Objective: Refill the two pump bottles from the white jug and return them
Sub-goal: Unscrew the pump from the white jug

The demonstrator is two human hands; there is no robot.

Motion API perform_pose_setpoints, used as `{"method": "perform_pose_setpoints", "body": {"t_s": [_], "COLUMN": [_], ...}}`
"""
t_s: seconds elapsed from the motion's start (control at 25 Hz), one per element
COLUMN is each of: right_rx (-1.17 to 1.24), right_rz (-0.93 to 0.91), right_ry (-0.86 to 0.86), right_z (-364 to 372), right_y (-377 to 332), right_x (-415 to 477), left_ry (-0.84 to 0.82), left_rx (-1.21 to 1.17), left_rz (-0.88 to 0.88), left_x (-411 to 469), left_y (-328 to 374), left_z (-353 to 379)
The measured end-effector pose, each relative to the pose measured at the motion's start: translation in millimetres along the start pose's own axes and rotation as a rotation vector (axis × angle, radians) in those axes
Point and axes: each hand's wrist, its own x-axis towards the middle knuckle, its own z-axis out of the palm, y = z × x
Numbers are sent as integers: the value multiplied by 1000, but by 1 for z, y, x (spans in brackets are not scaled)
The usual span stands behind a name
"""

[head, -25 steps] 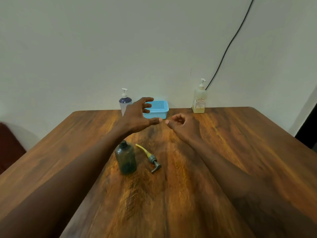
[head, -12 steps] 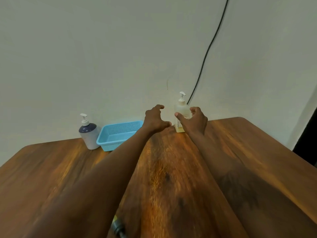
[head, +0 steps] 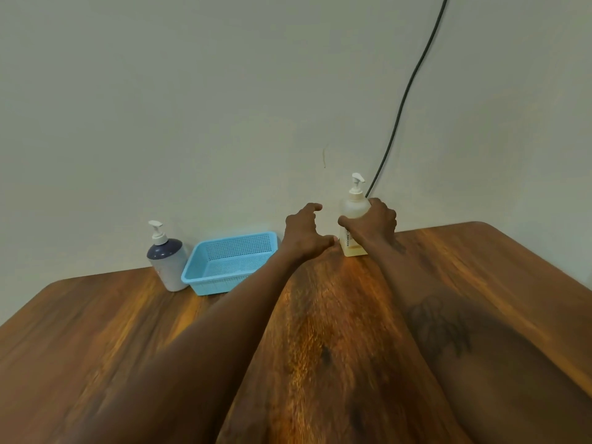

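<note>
head view: right hand [head: 373, 224], fingers [head: 379, 206] wrapped round frosted pale-yellow pump bottle [head: 352, 216] upright at far edge of glossy wood-grain tabletop [head: 320, 331]. left hand [head: 304, 235] beside it, fingers spread, empty. perforated blue plastic basket [head: 229, 264] touching rounded grey-navy pump bottle [head: 168, 259].

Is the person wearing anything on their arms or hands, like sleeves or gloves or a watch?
No. Both arms are bare as far as the picture shows: no sleeves, gloves, watch or rings that can be seen. The left hand and right hand are bare too. The right forearm has a dark, feathery tattoo on it. The picture is slightly blurred, so tiny things could be missed.
</note>
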Motion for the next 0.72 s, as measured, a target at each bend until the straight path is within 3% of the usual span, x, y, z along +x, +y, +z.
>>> {"method": "perform_pose_setpoints", "body": {"t_s": [0.36,0.72], "right_rx": [40,214], "right_rz": [-155,-225], "right_ry": [13,-147], "right_z": [-58,-132], "right_y": [-26,-63], "right_x": [-123,-274], "left_ry": [-109,111], "left_rx": [-53,-263], "left_rz": [-45,50], "left_x": [-91,-244], "left_y": [10,18], "left_z": [-25,-86]}}
